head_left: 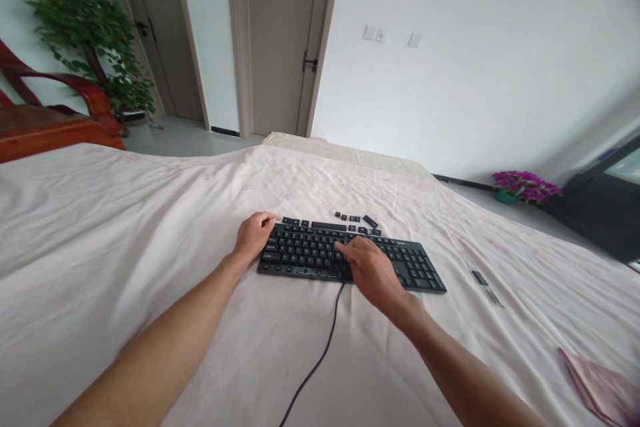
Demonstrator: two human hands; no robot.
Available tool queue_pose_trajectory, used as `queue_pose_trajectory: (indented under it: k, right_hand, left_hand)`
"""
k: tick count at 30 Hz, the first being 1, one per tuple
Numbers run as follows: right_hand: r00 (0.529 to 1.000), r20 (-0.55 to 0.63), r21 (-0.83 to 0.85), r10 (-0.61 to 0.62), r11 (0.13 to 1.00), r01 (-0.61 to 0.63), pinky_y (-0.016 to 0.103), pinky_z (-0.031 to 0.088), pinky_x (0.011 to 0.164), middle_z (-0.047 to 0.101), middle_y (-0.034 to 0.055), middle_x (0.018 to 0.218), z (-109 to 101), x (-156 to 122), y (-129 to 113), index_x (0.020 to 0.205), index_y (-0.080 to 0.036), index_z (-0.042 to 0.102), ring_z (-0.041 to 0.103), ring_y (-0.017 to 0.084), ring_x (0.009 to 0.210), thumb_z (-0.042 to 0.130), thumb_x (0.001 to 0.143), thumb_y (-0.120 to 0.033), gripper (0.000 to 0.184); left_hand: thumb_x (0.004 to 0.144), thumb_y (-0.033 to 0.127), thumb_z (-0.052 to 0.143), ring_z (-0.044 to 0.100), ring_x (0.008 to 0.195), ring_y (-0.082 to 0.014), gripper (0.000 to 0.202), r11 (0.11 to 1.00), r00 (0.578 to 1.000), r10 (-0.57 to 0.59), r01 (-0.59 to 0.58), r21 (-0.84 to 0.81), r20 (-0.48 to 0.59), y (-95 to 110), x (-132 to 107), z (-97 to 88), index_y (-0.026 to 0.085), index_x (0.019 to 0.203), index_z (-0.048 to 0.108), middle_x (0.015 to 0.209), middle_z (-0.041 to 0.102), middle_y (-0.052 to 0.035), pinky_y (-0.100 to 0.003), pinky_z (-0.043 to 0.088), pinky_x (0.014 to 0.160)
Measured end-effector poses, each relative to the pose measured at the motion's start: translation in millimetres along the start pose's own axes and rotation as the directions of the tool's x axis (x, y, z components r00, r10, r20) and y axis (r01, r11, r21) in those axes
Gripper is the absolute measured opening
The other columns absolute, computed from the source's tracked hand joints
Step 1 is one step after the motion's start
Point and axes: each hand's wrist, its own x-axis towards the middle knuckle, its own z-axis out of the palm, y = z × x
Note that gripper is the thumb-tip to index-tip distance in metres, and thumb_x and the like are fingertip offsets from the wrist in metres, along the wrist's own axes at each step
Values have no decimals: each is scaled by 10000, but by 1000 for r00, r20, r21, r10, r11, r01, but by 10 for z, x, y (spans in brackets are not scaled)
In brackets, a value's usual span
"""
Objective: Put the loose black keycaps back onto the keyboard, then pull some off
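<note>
A black keyboard (320, 253) lies on a pale pink bedsheet (125, 227), its cable (315, 360) trailing toward me. My left hand (254, 233) rests at the keyboard's left end, fingers curled around the top-left corner. My right hand (369, 268) lies over the middle keys, fingers bent and pressed down onto them. Several loose black keycaps (356, 220) sit on the sheet just beyond the keyboard's far edge.
A small dark tool (481, 277) lies on the sheet right of the keyboard. A folded pink cloth (603, 387) sits at the lower right. Beyond the bed stand doors (280, 40), a green plant (95, 40), a red wooden chair (55, 113) and purple flowers (525, 185).
</note>
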Motion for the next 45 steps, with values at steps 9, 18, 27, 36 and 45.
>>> queue_pose_trajectory:
  k: [9,18,27,36,45]
  right_hand:
    - [967,-23,41,255,966,-254,282,425,782,708,43,984,77,499,775,1059,-254,729,615,203,930,524,861,-238,285]
    - [954,30,-94,297,952,-293,277,392,789,719,31,989,265,1016,894,1007,-283,748,568,219,999,541,866,-284,251]
    - [948,103,-188,303,941,-280,360,320,859,679,82,1070,465,1380,864,960,-259,763,489,267,1036,634,798,-318,215]
    - [959,132,-61,251,968,-245,397,255,930,664,147,1054,540,1405,806,825,-185,769,432,292,1121,656,771,-176,126]
    - [937,220,593,273,725,-350,274,419,632,686,64,925,366,1138,452,1091,-208,684,576,157,749,549,869,-446,352]
  left_hand:
    - [841,338,473,640,957,-192,279,999,1000,-18,18,-27,11,28,2,-17,241,930,718,1050,719,-16,-276,456,850]
    - [868,465,406,657,908,-202,411,982,995,-102,102,-160,8,74,1,-34,211,965,715,954,734,-39,-270,463,809]
    - [847,435,454,653,905,-200,365,984,995,-102,101,-146,-2,43,20,-16,208,957,719,996,731,-39,-262,461,785]
    - [847,409,457,652,922,-192,336,988,996,-93,92,-128,-1,32,21,-2,217,938,718,1004,731,-25,-255,455,804]
    - [857,425,446,647,930,-192,342,992,998,-66,66,-107,3,13,28,-2,233,941,715,1000,729,-19,-263,449,824]
